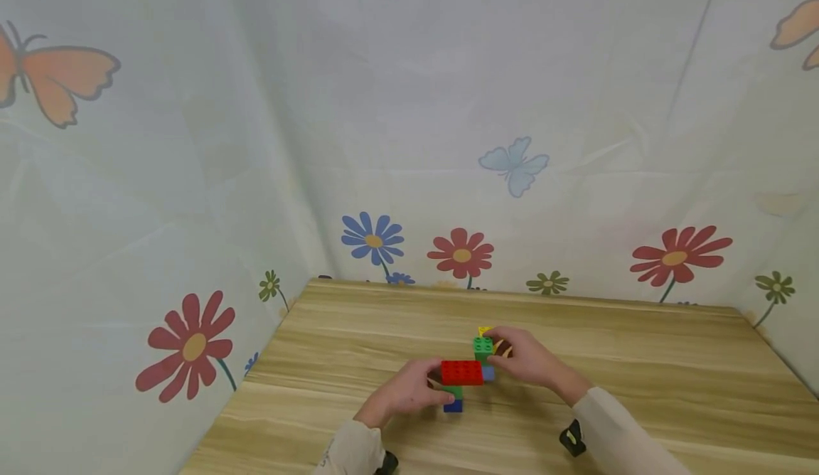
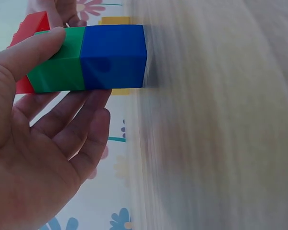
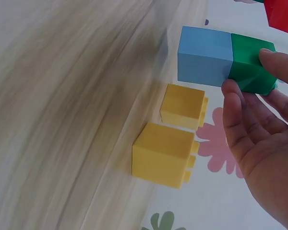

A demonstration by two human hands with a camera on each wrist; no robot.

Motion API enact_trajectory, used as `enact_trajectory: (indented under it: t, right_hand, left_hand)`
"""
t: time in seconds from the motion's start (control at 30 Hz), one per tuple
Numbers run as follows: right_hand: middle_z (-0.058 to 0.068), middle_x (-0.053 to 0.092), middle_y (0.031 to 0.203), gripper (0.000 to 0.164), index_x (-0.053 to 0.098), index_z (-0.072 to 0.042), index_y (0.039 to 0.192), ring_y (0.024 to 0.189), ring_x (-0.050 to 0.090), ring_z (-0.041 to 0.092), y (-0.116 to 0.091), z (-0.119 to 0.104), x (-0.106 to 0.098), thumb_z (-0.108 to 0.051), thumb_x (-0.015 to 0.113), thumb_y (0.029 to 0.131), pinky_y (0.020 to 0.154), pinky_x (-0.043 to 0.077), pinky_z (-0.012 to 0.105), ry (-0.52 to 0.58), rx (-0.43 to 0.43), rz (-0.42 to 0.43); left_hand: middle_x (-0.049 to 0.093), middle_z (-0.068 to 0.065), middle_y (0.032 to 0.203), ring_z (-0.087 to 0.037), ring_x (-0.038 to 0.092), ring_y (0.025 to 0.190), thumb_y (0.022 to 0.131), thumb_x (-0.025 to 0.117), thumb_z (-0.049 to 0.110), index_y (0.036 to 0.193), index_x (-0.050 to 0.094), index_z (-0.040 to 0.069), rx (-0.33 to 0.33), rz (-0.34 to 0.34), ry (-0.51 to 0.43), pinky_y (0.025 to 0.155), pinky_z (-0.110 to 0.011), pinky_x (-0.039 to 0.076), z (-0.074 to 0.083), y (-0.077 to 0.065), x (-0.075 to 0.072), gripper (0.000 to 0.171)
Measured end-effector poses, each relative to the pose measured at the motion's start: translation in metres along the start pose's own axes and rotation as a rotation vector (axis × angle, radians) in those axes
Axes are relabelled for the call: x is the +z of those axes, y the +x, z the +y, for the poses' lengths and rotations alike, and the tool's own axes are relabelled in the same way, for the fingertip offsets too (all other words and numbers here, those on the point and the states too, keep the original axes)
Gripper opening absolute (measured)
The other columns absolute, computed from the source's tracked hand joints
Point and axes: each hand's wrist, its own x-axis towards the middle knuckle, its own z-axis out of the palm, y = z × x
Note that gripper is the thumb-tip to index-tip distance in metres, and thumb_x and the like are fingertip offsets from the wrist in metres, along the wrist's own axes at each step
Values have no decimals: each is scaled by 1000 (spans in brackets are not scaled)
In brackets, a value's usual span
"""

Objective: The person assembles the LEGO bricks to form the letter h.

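Note:
My left hand (image 1: 412,388) grips a stack of toy building bricks: a long red brick (image 1: 462,372) on top, a green brick (image 2: 62,62) below it and a dark blue brick (image 2: 114,57) at the bottom. Its thumb lies on the green brick, with the fingers along the opposite side. Just to the right, my right hand (image 1: 526,358) pinches the green brick (image 1: 483,347) of a second stack between thumb and fingers. A light blue brick (image 3: 204,56) forms the lower part of that stack. From the head, the red brick's right end overlaps the light blue one.
Two yellow bricks, a smaller one (image 3: 183,105) and a larger one (image 3: 163,154), stand on the wooden table (image 1: 358,326) near my right hand. Behind the table hangs a pale curtain (image 1: 409,105) printed with flowers and butterflies.

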Motion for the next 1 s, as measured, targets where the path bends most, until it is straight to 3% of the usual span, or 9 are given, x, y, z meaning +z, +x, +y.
enact_trajectory:
  t: [0.4, 0.6, 0.83, 1.0]
  right_hand:
    - [4, 61, 107, 37, 57, -2, 121, 86, 59, 15, -24, 0, -11, -15, 68, 88, 73, 51, 30, -9, -33, -18]
    - [2, 60, 110, 42, 56, -2, 123, 88, 57, 16, -32, 0, -13, -17, 70, 86, 75, 51, 34, -1, 17, -58]
    - [-1, 60, 106, 45, 55, -1, 126, 88, 56, 15, -39, 0, -13, -16, 70, 87, 72, 50, 29, -2, 60, -91]
    - [-4, 60, 105, 41, 57, -6, 124, 88, 57, 13, -42, 2, -11, -19, 69, 87, 72, 49, 27, -15, 60, -95]
  left_hand:
    - [61, 12, 99, -10, 57, 87, 82, 76, 26, 112, 62, 24, -34, 19, -19, 76, -29, 48, 5, 3, -1, 33]
    - [62, 12, 98, -12, 57, 87, 82, 75, 25, 111, 61, 23, -46, 29, -22, 75, -30, 49, 9, 5, 0, 32]
    - [61, 11, 95, -13, 57, 81, 82, 75, 26, 112, 62, 21, -35, 44, -12, 70, -29, 48, 14, 6, 1, 33]
    - [60, 11, 95, -15, 57, 83, 81, 76, 33, 113, 62, 24, -20, 58, -2, 70, -28, 48, 15, 8, 1, 36]
